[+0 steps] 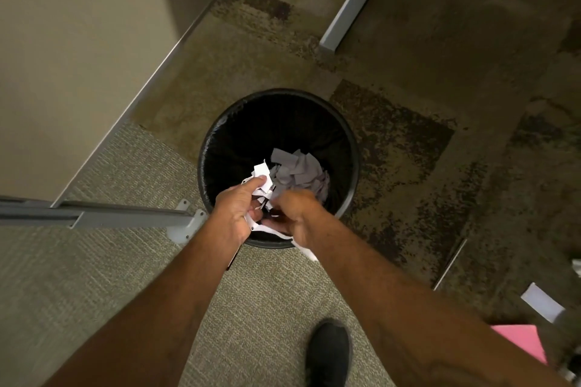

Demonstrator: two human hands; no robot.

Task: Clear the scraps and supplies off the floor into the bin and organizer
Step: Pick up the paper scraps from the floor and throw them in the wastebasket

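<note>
A round black bin [220,135] with a dark liner stands on the carpet straight ahead. White paper scraps [298,170] lie inside it. Both hands hover over its near rim. My left hand [239,210] grips a bunch of white paper scraps [261,171], with a thin dark stick-like item poking out below the wrist. My right hand [295,214] is blurred and curled around more white scraps [306,250] that hang past the rim.
A grey desk leg [349,9] stands beyond the bin and a grey metal rail with a foot bracket [185,226] lies at left. White paper [542,302] and a pink sheet [522,339] lie on the floor at right. My black shoe [328,352] is below.
</note>
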